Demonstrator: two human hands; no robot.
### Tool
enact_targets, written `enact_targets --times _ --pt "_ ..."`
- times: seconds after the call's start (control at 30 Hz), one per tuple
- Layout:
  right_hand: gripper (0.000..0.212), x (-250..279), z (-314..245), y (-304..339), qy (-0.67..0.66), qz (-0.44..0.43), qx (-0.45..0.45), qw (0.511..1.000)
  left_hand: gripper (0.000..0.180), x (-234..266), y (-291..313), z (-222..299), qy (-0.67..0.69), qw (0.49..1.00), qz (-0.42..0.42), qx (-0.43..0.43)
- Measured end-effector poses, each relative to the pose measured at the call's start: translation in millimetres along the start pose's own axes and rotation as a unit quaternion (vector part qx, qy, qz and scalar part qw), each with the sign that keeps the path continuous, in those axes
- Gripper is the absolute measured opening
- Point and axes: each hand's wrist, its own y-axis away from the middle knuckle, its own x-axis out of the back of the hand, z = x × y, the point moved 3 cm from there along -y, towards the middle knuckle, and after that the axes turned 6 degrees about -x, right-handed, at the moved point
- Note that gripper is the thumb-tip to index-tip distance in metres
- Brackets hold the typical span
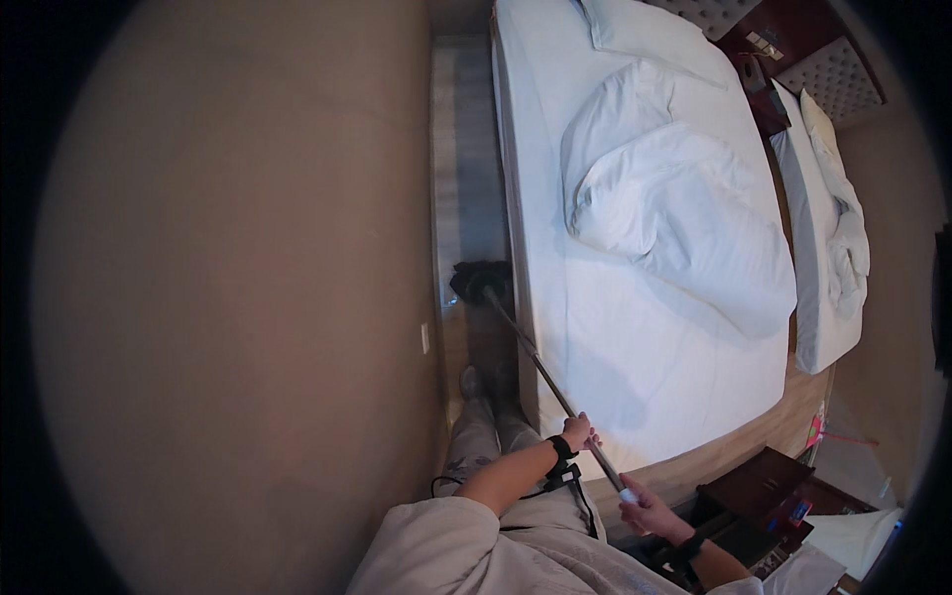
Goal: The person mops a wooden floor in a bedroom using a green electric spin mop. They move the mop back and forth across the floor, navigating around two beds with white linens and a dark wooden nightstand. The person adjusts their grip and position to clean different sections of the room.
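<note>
Holding straight, thin metal mop pole (552, 383) in both hands, angled diag. across ctr of frame. Gripping shaft w/ bare L hand (578, 433), just below and right of frame ctr, fingers curled round metal, black band at wrist. Grasping white end section (628, 496) of same pole w/ bare R hand (650, 509), farther down-right, also w/ black band at wrist; exact finger placement there too small to tell. Found at pole's far end, near mid-frame: dark, shaggy, rounded mop head (481, 282), down on narrow greyish floor strip (464, 129) btwn plain brown wall (238, 297) (fills L of frame) and large white-sheeted bed (605, 367) (upper ctr to R). Set close beside bed's side; can't tell if touching. Noted on bed: rumpled white duvet (684, 203), heaped toward R side, plus flat white pillow (659, 42) at top. Noted on wall near mop: small white rectangular plate (425, 338). Seen below mop head: grey shoe (470, 381) on floor strip. Seen at R of frame: second, smaller-looking white bed (823, 317); at lower R, dark reddish-brown wooden furniture (759, 484).
</note>
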Motion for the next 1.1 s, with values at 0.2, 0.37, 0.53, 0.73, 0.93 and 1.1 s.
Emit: enact_targets --times 0.2,0.37,0.53,0.73,0.93,1.1 --pt "0.064 -6.2 -33.2 -63.0 0.049 0.02 0.071 0.996 0.029 29.5 -25.4 69.0 -0.071 0.981 -0.022 -0.176" --pt "0.062 -15.8 -112.3 -147.1 0.048 0.012 0.169 0.984 0.04 19.7 36.4 163.8 -0.21 0.935 0.0 -0.286" --pt "0.061 -40.0 -221.4 -234.9 -0.066 -0.016 0.261 0.963 0.046 4.6 98.2 214.8 -0.185 0.922 -0.005 -0.34" --pt "0.063 -60.9 -210.2 -165.2 0.254 0.12 0.334 0.9 0.042 6.8 92.5 227.7 -0.154 0.938 -0.019 -0.311" --pt "0.061 -33.8 -92.8 -37.2 -0.099 -0.073 0.128 0.984 0.031 1.6 37.1 135.2 -0.182 0.952 -0.045 -0.243" --pt "0.048 -58.5 -62.3 33.5 -0.38 -0.078 0.005 0.922 0.016 -24.4 86.7 73.3 -0.176 0.967 0.103 -0.156"
